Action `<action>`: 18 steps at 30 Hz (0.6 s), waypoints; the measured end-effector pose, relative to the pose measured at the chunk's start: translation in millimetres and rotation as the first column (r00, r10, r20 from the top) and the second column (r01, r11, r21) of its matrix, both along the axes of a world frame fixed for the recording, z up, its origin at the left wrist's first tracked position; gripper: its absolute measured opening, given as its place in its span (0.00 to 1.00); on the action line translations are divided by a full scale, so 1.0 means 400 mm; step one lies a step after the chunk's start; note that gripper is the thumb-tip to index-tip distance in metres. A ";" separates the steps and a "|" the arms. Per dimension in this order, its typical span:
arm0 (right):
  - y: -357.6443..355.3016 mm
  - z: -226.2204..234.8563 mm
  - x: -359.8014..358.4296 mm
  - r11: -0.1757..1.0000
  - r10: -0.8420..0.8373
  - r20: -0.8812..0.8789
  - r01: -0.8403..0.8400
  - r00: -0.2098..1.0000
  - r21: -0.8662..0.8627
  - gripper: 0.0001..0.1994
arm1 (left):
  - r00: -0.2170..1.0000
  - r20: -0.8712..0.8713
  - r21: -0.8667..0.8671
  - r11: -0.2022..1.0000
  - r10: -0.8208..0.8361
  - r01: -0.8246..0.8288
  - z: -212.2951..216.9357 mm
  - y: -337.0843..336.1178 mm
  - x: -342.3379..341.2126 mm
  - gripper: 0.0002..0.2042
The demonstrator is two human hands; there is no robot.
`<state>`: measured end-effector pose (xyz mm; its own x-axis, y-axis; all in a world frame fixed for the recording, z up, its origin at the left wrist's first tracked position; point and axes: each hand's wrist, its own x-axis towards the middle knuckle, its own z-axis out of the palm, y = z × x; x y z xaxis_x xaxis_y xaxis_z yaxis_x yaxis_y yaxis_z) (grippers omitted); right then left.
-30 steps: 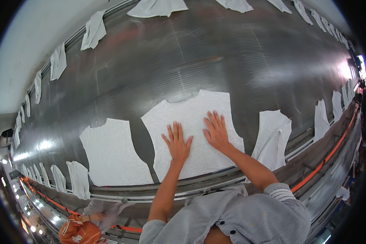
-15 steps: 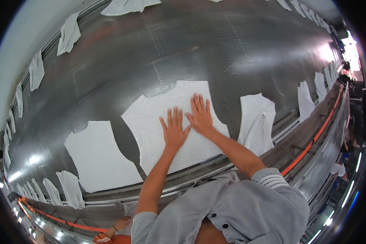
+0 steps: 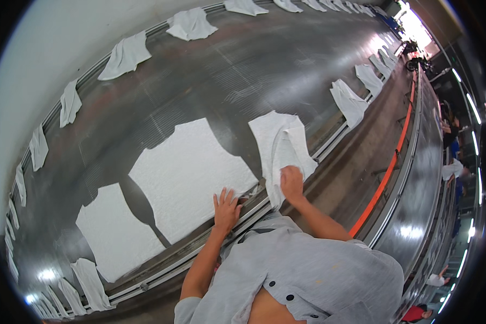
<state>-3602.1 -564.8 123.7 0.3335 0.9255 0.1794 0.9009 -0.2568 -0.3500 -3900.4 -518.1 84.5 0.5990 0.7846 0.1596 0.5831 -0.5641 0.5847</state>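
Observation:
A light-grey cut shirt panel (image 3: 191, 173) lies spread flat on the long dark table. My left hand (image 3: 227, 211) rests at its near right edge, fingers apart and palm down. To the right is another shirt panel (image 3: 281, 137), partly folded and rumpled, its lower end hanging over the table's near edge. My right hand (image 3: 292, 183) is closed on the near part of this rumpled panel, with the fingertips hidden from view. On the left, a further panel (image 3: 119, 232) lies flat, apart from both hands.
Metal rails (image 3: 243, 222) run along the near side of the dark table (image 3: 227, 81). Several pale fabric pieces (image 3: 125, 55) hang along the far edge, others along the near edge. Beyond an aisle on the right runs an orange strip (image 3: 386, 178) beside another long table (image 3: 416, 216).
Both hands have left the middle of the large panel. My left hand has come to its near edge; my right has moved right and gripped the rumpled panel. The view has shifted rightward.

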 end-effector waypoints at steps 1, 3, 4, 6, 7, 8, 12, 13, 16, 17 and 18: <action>0.019 -0.008 0.079 0.994 -0.108 0.049 0.109 0.993 -0.022 0.12 | 0.992 0.109 -0.017 0.998 0.062 -0.061 -0.005 -0.006 0.020 0.17; 0.044 -0.005 0.199 0.963 -0.253 0.146 0.264 0.956 -0.061 0.11 | 0.981 0.066 -0.279 0.948 0.180 -0.155 0.044 -0.010 0.091 0.14; 0.069 0.030 0.231 0.951 -0.283 0.192 0.301 0.940 -0.068 0.11 | 0.968 0.023 -0.400 0.890 0.249 -0.219 0.062 -0.009 0.126 0.15; 0.088 0.038 0.316 0.958 -0.199 0.199 0.233 0.960 -0.169 0.11 | 0.965 -0.043 -0.508 0.826 0.260 -0.245 0.057 0.003 0.227 0.18; 0.086 0.017 0.364 0.957 -0.079 0.142 0.115 0.987 -0.268 0.12 | 0.962 -0.104 -0.588 0.764 0.254 -0.266 0.056 0.006 0.280 0.18; 0.092 0.002 0.405 0.932 0.042 0.072 -0.013 0.997 -0.363 0.13 | 0.955 -0.167 -0.664 0.688 0.244 -0.292 0.057 0.009 0.334 0.19; 0.106 -0.083 0.507 0.967 -0.189 -0.754 0.253 0.629 -0.031 0.15 | 0.845 -0.202 -0.754 0.472 0.495 -0.457 -0.021 0.025 0.510 0.21; 0.102 -0.090 0.522 0.944 -0.208 -0.911 0.317 0.357 -0.091 0.17 | 0.659 0.006 -0.941 0.227 0.752 -0.251 -0.055 0.025 0.536 0.19; 0.120 -0.031 0.606 0.853 -0.108 -0.853 0.393 -0.511 -0.343 0.23 | 0.229 -0.018 -0.931 -0.100 0.973 0.351 0.012 0.053 0.593 0.20; 0.125 0.048 0.606 0.909 -0.172 -0.769 0.202 -0.616 -0.364 0.20 | 0.185 -0.069 -0.894 -0.143 0.980 0.426 0.070 0.058 0.601 0.23; 0.121 0.049 0.631 0.924 -0.303 -0.815 0.058 -0.493 -0.379 0.20 | 0.162 -0.047 -0.895 -0.113 0.986 0.432 0.086 0.063 0.613 0.23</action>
